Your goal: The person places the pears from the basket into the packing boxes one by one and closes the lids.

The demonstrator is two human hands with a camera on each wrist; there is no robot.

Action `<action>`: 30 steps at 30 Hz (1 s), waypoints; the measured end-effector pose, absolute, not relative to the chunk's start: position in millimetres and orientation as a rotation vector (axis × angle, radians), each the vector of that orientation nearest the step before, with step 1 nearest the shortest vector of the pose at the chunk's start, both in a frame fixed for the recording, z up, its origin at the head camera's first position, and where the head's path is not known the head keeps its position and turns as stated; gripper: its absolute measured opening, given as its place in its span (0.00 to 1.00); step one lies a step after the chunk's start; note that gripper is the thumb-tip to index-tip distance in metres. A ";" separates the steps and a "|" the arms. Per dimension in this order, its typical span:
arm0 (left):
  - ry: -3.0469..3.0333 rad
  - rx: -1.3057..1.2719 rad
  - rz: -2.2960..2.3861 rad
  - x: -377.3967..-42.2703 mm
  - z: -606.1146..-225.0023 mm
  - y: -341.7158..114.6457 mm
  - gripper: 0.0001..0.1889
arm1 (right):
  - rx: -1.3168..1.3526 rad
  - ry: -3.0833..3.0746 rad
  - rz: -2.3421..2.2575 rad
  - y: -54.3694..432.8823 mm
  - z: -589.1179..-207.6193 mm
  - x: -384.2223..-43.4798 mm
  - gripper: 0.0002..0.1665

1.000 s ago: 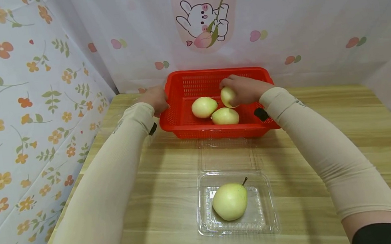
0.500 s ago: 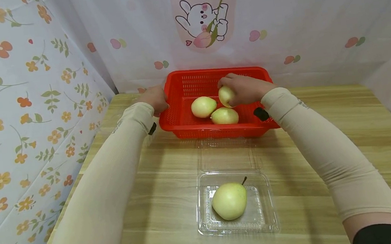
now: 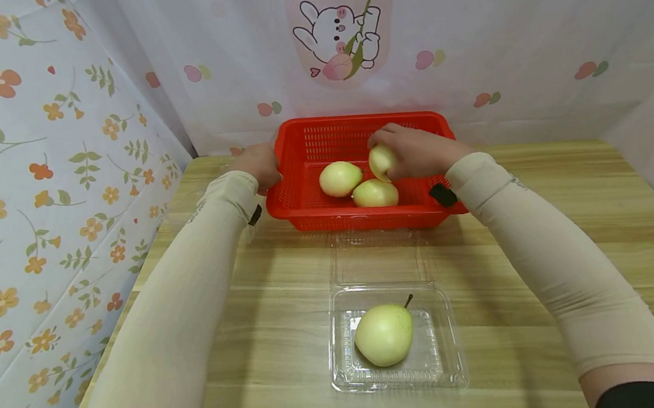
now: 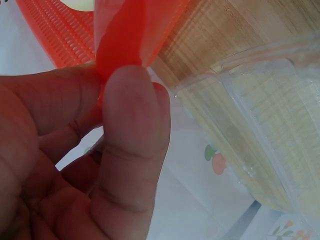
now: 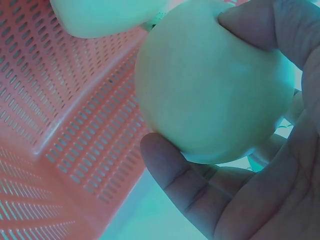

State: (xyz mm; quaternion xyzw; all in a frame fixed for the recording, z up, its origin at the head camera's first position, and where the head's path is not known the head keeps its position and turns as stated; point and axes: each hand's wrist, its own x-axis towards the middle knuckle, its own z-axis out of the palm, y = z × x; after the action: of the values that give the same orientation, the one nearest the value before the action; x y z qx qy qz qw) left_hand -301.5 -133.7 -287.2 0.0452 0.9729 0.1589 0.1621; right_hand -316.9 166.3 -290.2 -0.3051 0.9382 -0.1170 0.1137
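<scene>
A red slotted plastic basket [image 3: 365, 221] stands at the back of the table. My left hand [image 3: 261, 167] pinches its left rim between thumb and fingers, as the left wrist view shows. Inside the basket, my right hand [image 3: 418, 150] grips a pale yellow-green pear [image 5: 215, 85], fingers and thumb spread around it. Two more pears lie beside it: one on the left [image 3: 340, 179] and one nearer the front wall [image 3: 376, 194]. In front of the basket sits an opened clear plastic clamshell box [image 3: 336, 364]; one pear [image 3: 384, 336] with its stem up right rests in it.
The clamshell's clear lid [image 3: 379, 262] lies flat towards the basket. More clear plastic packaging [image 4: 270, 115] is beside my left hand in the left wrist view. A white printed cloth [image 3: 465, 33] hangs behind the wooden table [image 3: 578, 229], and a floral cloth [image 3: 47, 195] hangs on the left.
My right hand and the pear in it shift slightly left, then slightly back right, within the basket. The left hand keeps its hold on the rim.
</scene>
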 end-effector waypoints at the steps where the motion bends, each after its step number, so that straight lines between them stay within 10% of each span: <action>1: 2.776 0.127 0.454 -301.7 -287.3 -133.7 0.09 | -0.893 2.753 -0.343 166.8 -289.7 -315.5 0.30; 30: 2.769 0.112 0.496 -300.3 -286.8 -136.5 0.08 | -0.910 2.844 -0.365 177.7 -277.3 -277.4 0.33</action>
State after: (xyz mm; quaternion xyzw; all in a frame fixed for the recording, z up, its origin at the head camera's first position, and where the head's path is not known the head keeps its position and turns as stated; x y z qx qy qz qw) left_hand -300.3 -136.5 -286.8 0.0394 0.9705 0.1739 0.1625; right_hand -277.4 177.7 -277.3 -0.3018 0.9433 -0.1211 0.0666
